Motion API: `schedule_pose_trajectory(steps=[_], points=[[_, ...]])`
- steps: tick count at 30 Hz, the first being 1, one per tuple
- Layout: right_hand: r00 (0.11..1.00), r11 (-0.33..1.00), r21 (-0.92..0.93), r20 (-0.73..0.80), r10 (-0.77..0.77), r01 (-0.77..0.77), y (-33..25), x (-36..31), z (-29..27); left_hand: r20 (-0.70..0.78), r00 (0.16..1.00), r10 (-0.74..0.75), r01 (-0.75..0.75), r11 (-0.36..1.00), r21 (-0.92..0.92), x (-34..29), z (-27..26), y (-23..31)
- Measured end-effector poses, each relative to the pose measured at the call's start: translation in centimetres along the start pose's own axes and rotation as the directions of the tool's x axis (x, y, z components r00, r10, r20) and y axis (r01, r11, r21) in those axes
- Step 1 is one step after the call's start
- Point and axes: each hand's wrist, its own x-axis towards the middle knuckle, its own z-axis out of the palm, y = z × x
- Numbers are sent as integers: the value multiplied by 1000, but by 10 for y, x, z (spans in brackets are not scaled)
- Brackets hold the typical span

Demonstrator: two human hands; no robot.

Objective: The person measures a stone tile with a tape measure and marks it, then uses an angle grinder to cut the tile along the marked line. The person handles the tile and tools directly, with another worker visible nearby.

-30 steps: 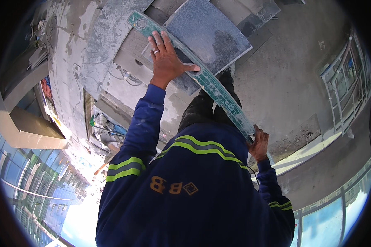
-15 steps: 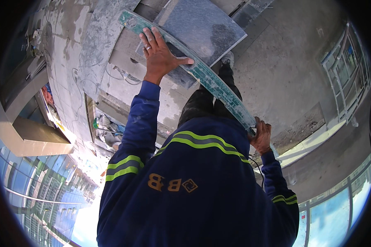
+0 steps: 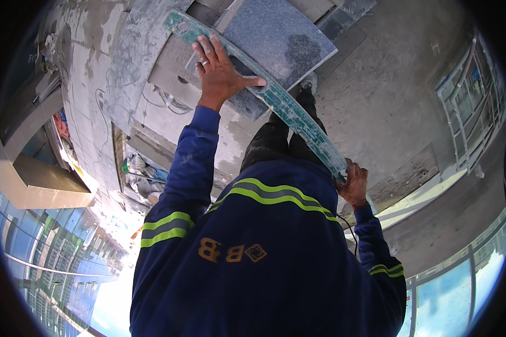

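Observation:
A long green spirit level, smeared with pale dust, slants from the upper left down to the right, in front of my legs. My left hand, a ring on one finger, lies against its upper half with fingers stretched and thumb spread away from them. At the lower right end, my right hand has its fingers bent around the level. Just beyond the level is a grey stone slab with a dark, wet-looking patch. Part of another dark slab shows below the level, close to my left hand.
Coiled cable lies on the dusty floor to the left. Below it, an opening holds rags and rubbish. A pale metal frame stands at the right. My shoe is close to the slab's near corner.
Both hands keep their places on the spirit level. The level's lower end and my right hand sit slightly farther left in the picture; the surroundings have shifted a little too.

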Motion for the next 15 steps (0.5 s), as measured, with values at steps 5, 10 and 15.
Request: schedule_pose_trajectory(steps=[5, 10, 15], points=[[997, 1000, -15, 78, 2, -1, -2, 1, -7, 110, 990, -86, 90, 995, -33, -1, -14, 11], [997, 994, 72, 13, -79, 78, -8, 77, -68, 162, 980, -119, 138, 985, -107, 0, -10, 8], [907, 988, -54, -393, -151, 141, -13, 250, -140, 208, 964, -164, 179, 982, -54, 3, -21, 13]])
